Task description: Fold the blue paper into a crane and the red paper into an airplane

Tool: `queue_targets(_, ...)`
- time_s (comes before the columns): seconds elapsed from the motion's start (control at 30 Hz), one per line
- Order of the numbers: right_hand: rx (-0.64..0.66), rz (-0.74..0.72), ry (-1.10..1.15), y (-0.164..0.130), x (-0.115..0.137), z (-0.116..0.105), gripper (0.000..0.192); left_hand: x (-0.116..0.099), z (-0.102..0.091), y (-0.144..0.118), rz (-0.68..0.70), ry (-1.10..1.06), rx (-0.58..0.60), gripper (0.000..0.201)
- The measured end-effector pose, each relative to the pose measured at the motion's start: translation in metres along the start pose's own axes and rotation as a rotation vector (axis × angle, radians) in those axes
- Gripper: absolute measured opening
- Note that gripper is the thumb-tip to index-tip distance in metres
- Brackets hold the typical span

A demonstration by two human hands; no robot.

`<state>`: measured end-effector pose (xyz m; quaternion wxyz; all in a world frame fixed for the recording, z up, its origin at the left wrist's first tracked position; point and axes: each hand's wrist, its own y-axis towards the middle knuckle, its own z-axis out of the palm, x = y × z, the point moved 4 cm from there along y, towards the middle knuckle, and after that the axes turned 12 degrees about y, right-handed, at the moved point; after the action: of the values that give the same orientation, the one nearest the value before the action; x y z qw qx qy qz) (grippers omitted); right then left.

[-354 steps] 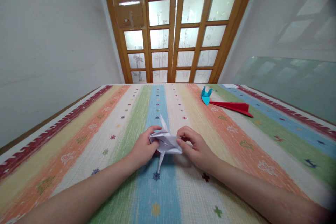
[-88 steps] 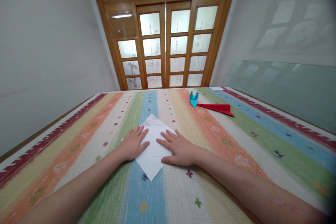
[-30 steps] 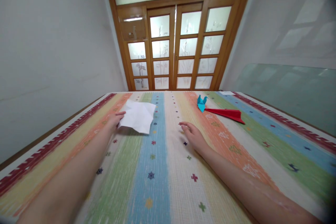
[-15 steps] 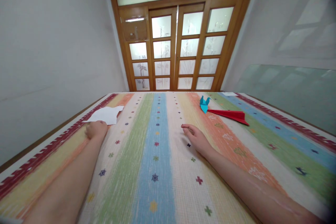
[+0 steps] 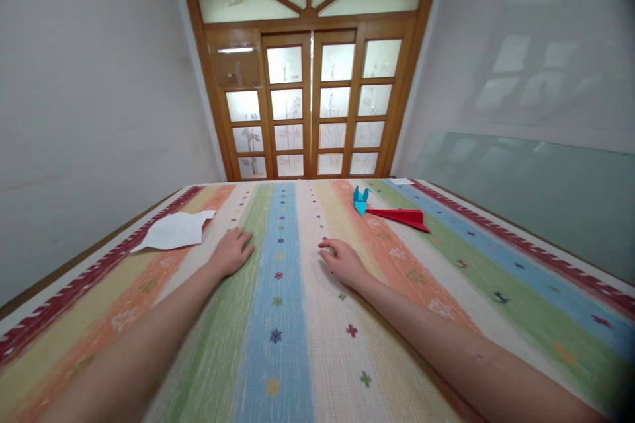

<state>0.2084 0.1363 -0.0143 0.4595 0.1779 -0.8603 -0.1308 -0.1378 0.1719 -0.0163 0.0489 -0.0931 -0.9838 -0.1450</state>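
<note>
My left hand (image 5: pixel 232 252) rests on the green stripe of the striped tablecloth (image 5: pixel 297 344), its fingers loosely spread and holding nothing. To its left lies a white sheet of paper (image 5: pixel 173 230) with an uneven edge, apart from the hand. My right hand (image 5: pixel 343 263) lies on the pale stripe, relaxed, with thumb and fingers apart and nothing between them. Beyond it, to the right, stands a blue folded-paper figure (image 5: pixel 361 201) with two upright points. A red paper plane (image 5: pixel 401 217) lies beside the blue figure, its narrow tip close to it.
A small white piece (image 5: pixel 401 182) lies at the table's far right edge. Behind the table stand wooden doors (image 5: pixel 308 106) with frosted panes. A pale green glass panel (image 5: pixel 520 192) runs along the right wall, and a grey wall (image 5: pixel 99 79) rises on the left.
My left hand has moved right, away from the white paper, and its fingers have opened out. My right hand stays in about the same place on the cloth. The view has shifted slightly.
</note>
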Motion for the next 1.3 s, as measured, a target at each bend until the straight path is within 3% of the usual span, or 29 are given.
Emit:
queue_targets(0.17, 0.025, 0.004, -0.104, -0.004, 0.006, 0.001, 0.029, -0.038, 0.022, 0.031, -0.105, -0.051, 0.13, 0.065)
queue_targets(0.37, 0.083, -0.023, -0.216, -0.007, 0.01, 0.004, 0.044, -0.038, 0.033, 0.058, -0.372, -0.048, 0.177, 0.071)
queue_targets(0.47, 0.074, -0.005, -0.272, 0.002, -0.002, 0.003, 0.049, -0.037, 0.037, 0.062, -0.424, -0.044, 0.168, 0.071)
queue_targets(0.6, -0.044, 0.105, -0.353, 0.03, -0.032, -0.012, 0.053, -0.037, 0.04, 0.061, -0.419, -0.04, 0.146, 0.071)
queue_targets(0.8, -0.346, 0.282, -0.453, 0.075, -0.071, -0.053, 0.053, -0.04, 0.037, 0.057, -0.363, -0.045, 0.115, 0.067)
queue_targets(0.93, -0.475, 0.401, -0.498, 0.097, -0.093, -0.075, 0.054, -0.046, 0.034, 0.052, -0.33, -0.047, 0.092, 0.061)
queue_targets(1.07, -0.516, 0.453, -0.544, 0.115, -0.112, -0.083, 0.055, -0.052, 0.03, 0.05, -0.309, -0.052, 0.07, 0.056)
queue_targets(1.3, -0.514, 0.423, -0.626, 0.142, -0.128, -0.085, 0.057, -0.064, 0.029, 0.052, -0.274, -0.059, 0.051, 0.054)
